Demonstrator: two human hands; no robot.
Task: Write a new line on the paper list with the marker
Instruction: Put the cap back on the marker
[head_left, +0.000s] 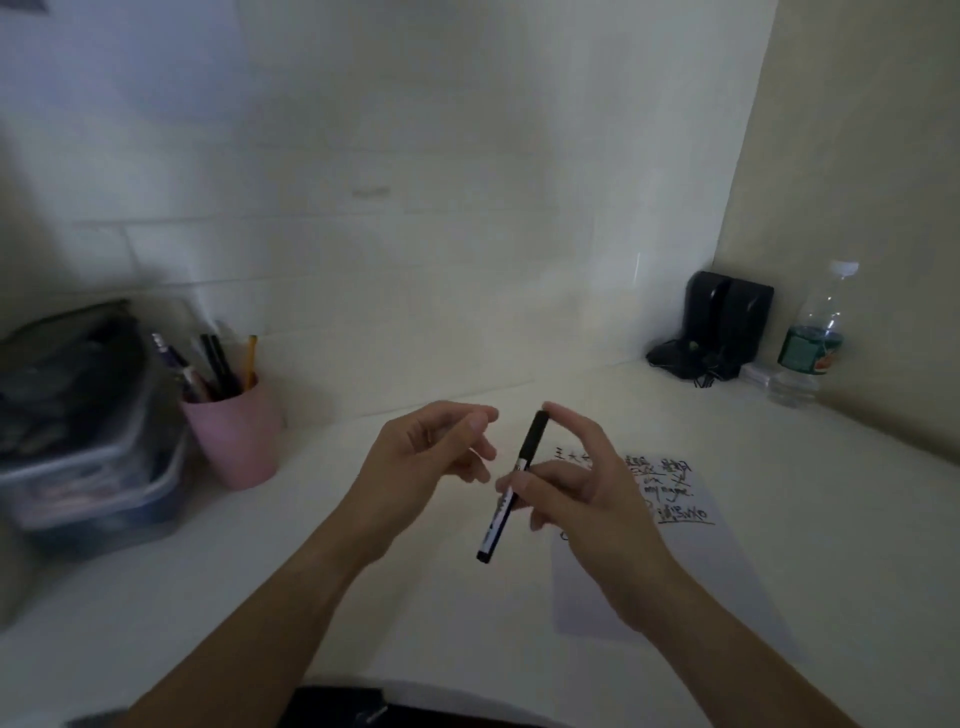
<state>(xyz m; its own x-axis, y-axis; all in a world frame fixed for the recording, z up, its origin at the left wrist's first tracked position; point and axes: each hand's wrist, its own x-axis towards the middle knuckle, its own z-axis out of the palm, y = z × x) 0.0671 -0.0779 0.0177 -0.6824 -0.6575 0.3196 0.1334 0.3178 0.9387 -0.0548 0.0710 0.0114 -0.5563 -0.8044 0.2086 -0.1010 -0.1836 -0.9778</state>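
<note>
The right hand (576, 483) pinches the slim black-and-white marker (511, 488) upright above the white table (831, 467), beside the handwritten white paper list (670, 525); the left hand (431, 457) hovers empty, its grip loose. Uncapping should be steady, then writing below the last line.

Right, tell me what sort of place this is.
Probably a desk in a home or dorm corner: a pink cup of pens, a handwritten paper list and a water bottle on a white surface against plain walls.

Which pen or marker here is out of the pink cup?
The black marker gripped in the right hand; the other pens stand in the pink cup.
</note>
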